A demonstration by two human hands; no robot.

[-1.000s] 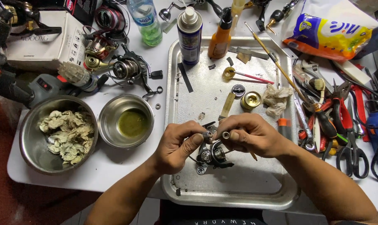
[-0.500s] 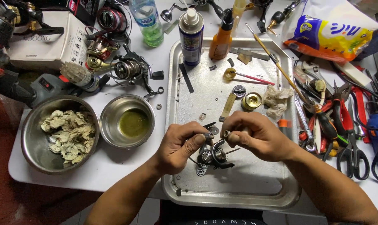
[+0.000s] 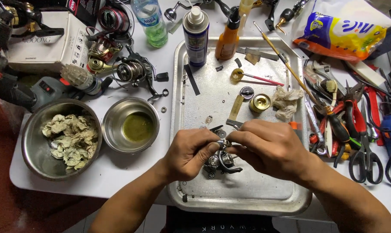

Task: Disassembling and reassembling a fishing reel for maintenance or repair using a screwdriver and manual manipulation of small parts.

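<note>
My left hand point(image 3: 190, 154) and right hand point(image 3: 264, 149) both pinch a small reel point(image 3: 221, 159) tight. I hold it just above the near part of the tray point(image 3: 204, 92). A bowl point(image 3: 133, 125) of green oil sits left of the tray.

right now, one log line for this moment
left hand: grips reel body | right hand: pinches its top | where: over metal tray | nearby: two steel bowls
</note>
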